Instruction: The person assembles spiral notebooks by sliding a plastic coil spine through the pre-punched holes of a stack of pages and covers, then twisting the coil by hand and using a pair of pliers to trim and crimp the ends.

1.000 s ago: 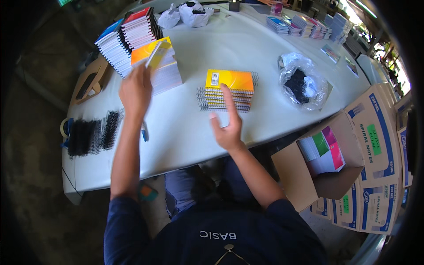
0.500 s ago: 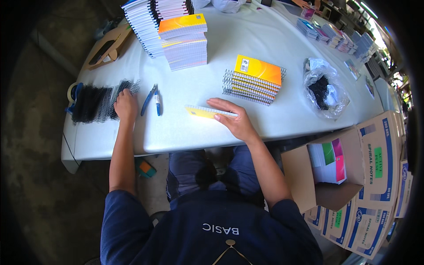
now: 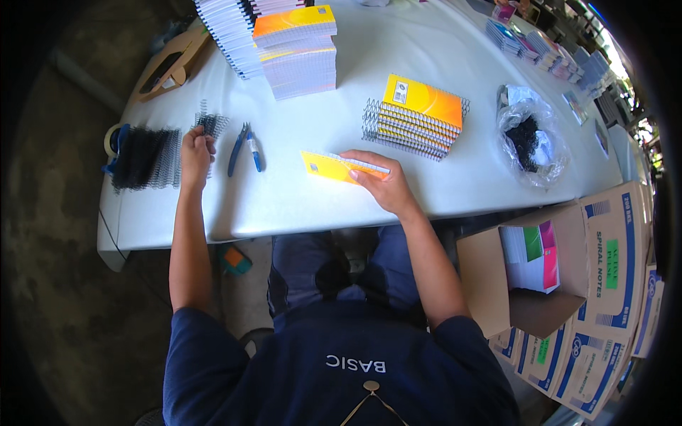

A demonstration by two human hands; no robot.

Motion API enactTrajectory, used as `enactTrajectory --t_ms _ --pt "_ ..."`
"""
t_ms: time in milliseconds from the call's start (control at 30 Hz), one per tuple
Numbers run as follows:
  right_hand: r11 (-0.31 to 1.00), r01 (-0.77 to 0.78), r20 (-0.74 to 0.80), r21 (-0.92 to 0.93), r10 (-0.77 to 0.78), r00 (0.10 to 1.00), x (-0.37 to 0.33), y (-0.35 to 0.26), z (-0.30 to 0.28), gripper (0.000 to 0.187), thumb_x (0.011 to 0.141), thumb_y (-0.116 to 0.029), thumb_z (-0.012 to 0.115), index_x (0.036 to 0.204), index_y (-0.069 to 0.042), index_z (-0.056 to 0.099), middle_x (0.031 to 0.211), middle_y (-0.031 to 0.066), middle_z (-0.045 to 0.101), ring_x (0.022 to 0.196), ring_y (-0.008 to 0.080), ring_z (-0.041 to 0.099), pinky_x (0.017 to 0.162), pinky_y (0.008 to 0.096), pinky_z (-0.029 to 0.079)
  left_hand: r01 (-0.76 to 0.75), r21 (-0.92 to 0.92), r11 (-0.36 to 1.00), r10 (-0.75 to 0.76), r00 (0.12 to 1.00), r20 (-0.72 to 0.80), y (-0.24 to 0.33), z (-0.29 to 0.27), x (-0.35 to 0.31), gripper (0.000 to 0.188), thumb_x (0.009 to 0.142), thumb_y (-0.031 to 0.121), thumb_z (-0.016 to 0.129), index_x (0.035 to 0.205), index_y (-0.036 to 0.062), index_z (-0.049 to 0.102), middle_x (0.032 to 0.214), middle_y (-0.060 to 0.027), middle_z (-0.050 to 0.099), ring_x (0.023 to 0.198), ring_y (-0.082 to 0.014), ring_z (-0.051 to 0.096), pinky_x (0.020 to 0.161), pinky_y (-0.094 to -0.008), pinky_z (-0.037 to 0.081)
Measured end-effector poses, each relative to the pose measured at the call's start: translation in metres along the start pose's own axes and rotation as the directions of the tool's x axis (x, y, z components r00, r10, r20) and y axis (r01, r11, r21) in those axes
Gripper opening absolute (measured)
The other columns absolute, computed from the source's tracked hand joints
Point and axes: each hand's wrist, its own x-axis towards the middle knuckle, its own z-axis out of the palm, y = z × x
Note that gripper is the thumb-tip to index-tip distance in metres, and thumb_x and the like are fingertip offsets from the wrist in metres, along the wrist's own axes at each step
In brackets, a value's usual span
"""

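Note:
My left hand [image 3: 197, 157] is closed around black binding coils [image 3: 209, 122], whose ends stick out beyond the fingers; how many it holds I cannot tell. Beside it on the table lies a flat row of similar black coils [image 3: 145, 160]. My right hand [image 3: 380, 181] grips a yellow-orange notebook [image 3: 330, 168] by its right end, tilted with the page edge up. Between the hands, nearer the left one, rest blue-handled pliers [image 3: 238, 150] and a blue and white slim tool [image 3: 253, 152]. A stack of coil-bound yellow-orange notebooks [image 3: 423, 106] stands beyond my right hand.
Tall notebook stacks [image 3: 298, 60] stand at the back. A clear plastic bag [image 3: 533, 138] with black pieces sits at the right. A tape roll [image 3: 111, 140] lies far left, near a cardboard piece [image 3: 170, 64]. An open carton [image 3: 483, 277] with notebooks stands right of the table.
My left hand has closed on coils and drawn them slightly away from the row. My right hand has tipped the notebook, so more of its cover shows.

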Motion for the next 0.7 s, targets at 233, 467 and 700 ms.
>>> enactTrajectory --t_ms 233,467,700 --pt "1.000 0.002 -0.081 -0.003 -0.002 0.997 0.002 -0.001 0.001 0.030 0.084 0.000 0.058 0.115 0.000 0.060 0.108 0.0089 0.063 0.099 0.0134 0.057 0.088 0.0245 0.045 -0.094 -0.029 0.995 0.093 0.797 0.597 0.049 0.050 -0.073 0.039 0.097 0.038 0.039 0.091 0.0051 0.058 0.059 0.0076 0.030 0.054 -0.0037 0.028 0.048 -0.0192 0.023" --pt "0.998 -0.063 -0.083 -0.004 0.062 0.995 0.000 0.001 0.000 0.030 0.085 -0.001 0.057 0.114 0.001 0.059 0.107 0.0099 0.063 0.096 0.0119 0.057 0.087 0.0239 0.045 -0.037 0.084 0.996 -0.024 0.776 0.630 0.059 0.056 -0.080 0.038 0.096 0.036 0.044 0.086 0.0019 0.059 0.067 -0.0006 0.043 0.064 -0.0083 0.040 0.061 -0.0233 0.036" --pt "0.998 -0.067 -0.072 0.017 0.068 0.995 0.000 -0.003 0.002 0.030 0.085 -0.001 0.057 0.115 0.001 0.059 0.107 0.0099 0.064 0.095 0.0123 0.057 0.086 0.0237 0.046 -0.152 0.130 0.980 0.042 0.790 0.612 0.053 0.055 -0.074 0.042 0.096 0.040 0.043 0.079 0.0049 0.058 0.059 0.0051 0.035 0.053 -0.0047 0.029 0.050 -0.0198 0.026"
